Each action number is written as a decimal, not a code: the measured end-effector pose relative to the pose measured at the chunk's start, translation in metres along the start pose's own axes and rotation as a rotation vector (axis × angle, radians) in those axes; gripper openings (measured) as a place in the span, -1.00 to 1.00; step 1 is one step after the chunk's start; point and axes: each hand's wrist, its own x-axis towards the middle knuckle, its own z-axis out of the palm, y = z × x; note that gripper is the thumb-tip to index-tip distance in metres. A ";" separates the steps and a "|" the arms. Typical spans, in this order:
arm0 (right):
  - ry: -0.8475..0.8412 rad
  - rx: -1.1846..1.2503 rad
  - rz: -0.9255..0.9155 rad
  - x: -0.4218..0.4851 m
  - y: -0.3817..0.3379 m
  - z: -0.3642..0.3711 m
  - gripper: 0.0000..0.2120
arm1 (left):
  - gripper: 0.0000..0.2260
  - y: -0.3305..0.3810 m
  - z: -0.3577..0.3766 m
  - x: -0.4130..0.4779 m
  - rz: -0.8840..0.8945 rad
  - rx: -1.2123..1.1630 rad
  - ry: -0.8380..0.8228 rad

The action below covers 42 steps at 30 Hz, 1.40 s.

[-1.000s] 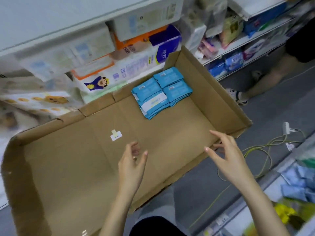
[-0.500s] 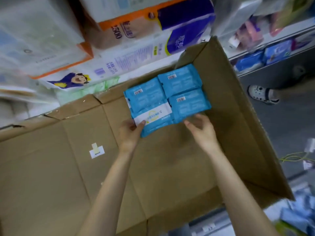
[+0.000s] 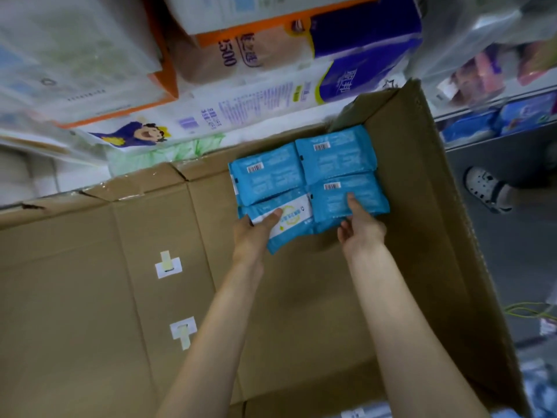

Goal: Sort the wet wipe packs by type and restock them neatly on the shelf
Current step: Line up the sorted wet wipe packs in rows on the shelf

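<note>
Several blue wet wipe packs (image 3: 331,158) lie in small stacks at the far right corner of a large cardboard box (image 3: 422,206). My left hand (image 3: 251,235) grips the near left stack, whose top pack (image 3: 289,218) shows a white label, with the thumb on top. My right hand (image 3: 360,227) grips the near right stack (image 3: 340,197), thumb on the top pack and fingers curled under the near edge. Most packs lie barcode side up.
Big packs of toilet paper (image 3: 271,70) stand stacked behind the box. A shelf with blue and pink packs (image 3: 497,116) is at the upper right. Someone's foot in a white clog (image 3: 485,188) stands on the grey floor to the right. Two paper stickers (image 3: 168,265) lie on the box bottom.
Both hands reached from the near edge of the box to the blue packs and closed on the two near stacks. The camera moved closer over the box.
</note>
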 end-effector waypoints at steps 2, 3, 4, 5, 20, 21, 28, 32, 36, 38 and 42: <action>-0.016 0.025 -0.018 -0.002 -0.001 0.004 -0.62 | -0.87 -0.002 -0.004 -0.007 0.025 0.003 -0.030; -0.033 0.050 -0.022 -0.003 0.000 0.003 -0.64 | -0.88 -0.003 -0.008 -0.011 0.025 0.004 -0.048; -0.056 0.081 -0.031 -0.005 0.000 0.000 -0.68 | -0.90 -0.004 -0.012 -0.017 0.022 0.005 -0.061; -0.086 0.113 -0.043 -0.010 0.001 -0.006 -0.72 | -0.91 -0.005 -0.017 -0.024 0.022 0.008 -0.072; -0.455 -0.371 -0.719 -0.169 0.062 -0.157 -0.88 | -0.80 -0.029 -0.094 -0.189 0.351 -0.048 -0.228; -0.473 -0.341 -0.732 -0.181 0.070 -0.164 -0.87 | -0.76 -0.034 -0.101 -0.205 0.384 -0.047 -0.250; -0.540 -0.086 -0.907 -0.287 0.129 -0.233 -0.84 | -0.65 -0.073 -0.180 -0.313 0.598 -0.102 -0.386; -0.662 -0.199 -1.109 -0.341 0.178 -0.260 -0.82 | -0.83 -0.099 -0.232 -0.369 0.656 -0.231 -0.365; -0.700 -0.340 -1.264 -0.379 0.232 -0.261 -0.84 | -0.81 -0.118 -0.278 -0.410 0.722 -0.289 -0.290; -0.759 -0.357 -1.288 -0.399 0.255 -0.256 -0.89 | -0.69 -0.122 -0.304 -0.427 0.752 -0.333 -0.280; -0.918 -0.407 -1.230 -0.446 0.303 -0.239 -0.83 | -0.67 -0.124 -0.365 -0.443 0.780 -0.415 -0.277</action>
